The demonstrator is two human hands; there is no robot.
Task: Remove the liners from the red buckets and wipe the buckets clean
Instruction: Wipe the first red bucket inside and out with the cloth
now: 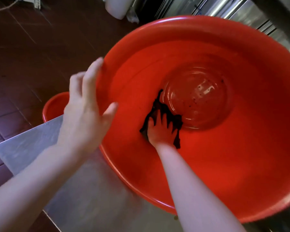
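On the steel surface (94, 190), by its left edge, a big red bucket (224, 156) lies tilted toward the viewer. Inside it the right hand (159, 131), grip spread, presses a dark cloth (164, 109) against the wall beside the bottom. The left hand (84, 114), grip spread, touches the left rim. Beyond that edge a second red bucket (55, 104) stands on the tiled floor (32, 56).

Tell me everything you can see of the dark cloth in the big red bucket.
The cloth is black or very dark, thin and limp, crumpled with ragged-looking edges. It lies low on the inner wall of the large red bucket, one corner reaching along the edge of the glossy round bottom. The right hand presses it to the wall with spread fingers, covering its middle; folds show between them. Wetness cannot be told.
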